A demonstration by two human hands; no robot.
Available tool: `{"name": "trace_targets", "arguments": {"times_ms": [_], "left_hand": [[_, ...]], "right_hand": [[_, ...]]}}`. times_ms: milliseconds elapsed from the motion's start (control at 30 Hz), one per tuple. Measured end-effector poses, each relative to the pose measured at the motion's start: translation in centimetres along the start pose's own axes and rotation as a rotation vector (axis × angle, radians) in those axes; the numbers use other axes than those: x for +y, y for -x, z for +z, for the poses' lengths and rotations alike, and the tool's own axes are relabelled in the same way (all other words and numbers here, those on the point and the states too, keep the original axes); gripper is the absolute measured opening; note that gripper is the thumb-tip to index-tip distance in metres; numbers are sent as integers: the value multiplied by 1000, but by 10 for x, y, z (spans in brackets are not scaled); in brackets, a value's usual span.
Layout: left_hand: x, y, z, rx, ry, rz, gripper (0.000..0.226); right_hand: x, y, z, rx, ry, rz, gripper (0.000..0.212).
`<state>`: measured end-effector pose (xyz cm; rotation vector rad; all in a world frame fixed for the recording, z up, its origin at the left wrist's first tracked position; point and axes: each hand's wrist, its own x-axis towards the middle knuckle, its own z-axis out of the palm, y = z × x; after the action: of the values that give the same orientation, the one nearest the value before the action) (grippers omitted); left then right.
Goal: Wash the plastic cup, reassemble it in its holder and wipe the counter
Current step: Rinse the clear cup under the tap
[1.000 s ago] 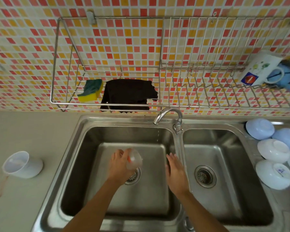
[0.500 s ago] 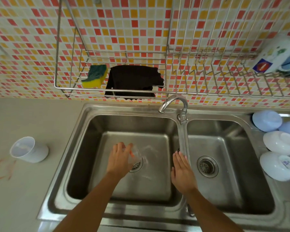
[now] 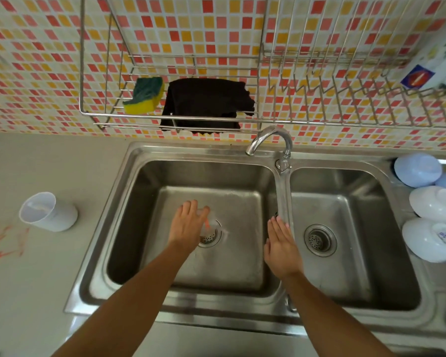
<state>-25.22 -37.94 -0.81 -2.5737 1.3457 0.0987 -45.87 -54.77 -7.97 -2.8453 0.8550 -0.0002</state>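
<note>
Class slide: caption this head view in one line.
Left hand holds the clear plastic cup over the left basin's drain; right hand open.

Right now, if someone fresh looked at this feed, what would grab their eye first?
Probably the left hand holding a clear plastic cup low over the drain of the left sink basin, while the right hand lies flat by the divider. Next, the red-and-yellow mosaic wall with a wire rack carrying a yellow-green sponge and a black cloth. On the counter left of the sink stands a white cup holder, beside orange smears.
</note>
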Motion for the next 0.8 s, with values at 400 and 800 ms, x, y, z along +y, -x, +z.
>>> {"name": "trace_targets", "arguments": {"times_ms": [400,800], "left_hand": [[16,14,2,44,-264,162,48],[-27,49,-9,124,187,-176,77]], "right_hand": [[1,1,0,38,-52,-14,56],[-4,4,-22,34,-353,67,55]]}}
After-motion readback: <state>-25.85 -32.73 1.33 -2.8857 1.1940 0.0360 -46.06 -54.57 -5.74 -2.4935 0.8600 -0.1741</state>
